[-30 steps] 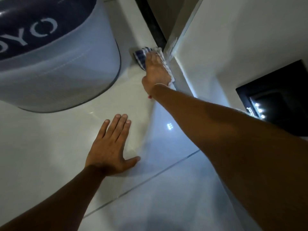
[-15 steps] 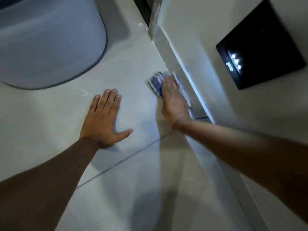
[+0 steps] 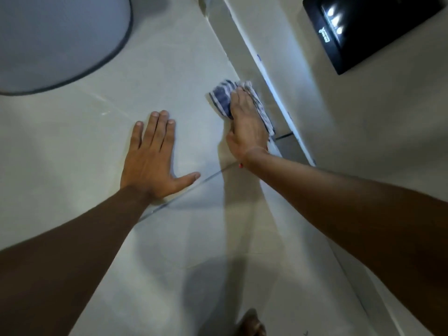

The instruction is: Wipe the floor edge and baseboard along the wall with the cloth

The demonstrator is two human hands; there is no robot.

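A blue-and-white striped cloth [image 3: 221, 97] lies on the pale floor tile against the foot of the baseboard [image 3: 244, 57]. My right hand [image 3: 244, 127] lies flat on top of the cloth and presses it to the floor edge; most of the cloth is hidden under the palm. My left hand [image 3: 151, 157] rests flat on the tile to the left, fingers together and thumb out, holding nothing. The baseboard runs from the top middle down to the lower right along the white wall [image 3: 363, 132].
A large round grey-white container [image 3: 60, 37] stands on the floor at the upper left. A black panel with small lights [image 3: 363, 27] is set in the wall at the upper right. A dark grout line [image 3: 208, 177] crosses the tiles by my left thumb.
My right hand has slid the cloth along the floor edge toward me, away from the far corner by the door frame. My left hand has stayed planted on the tile.
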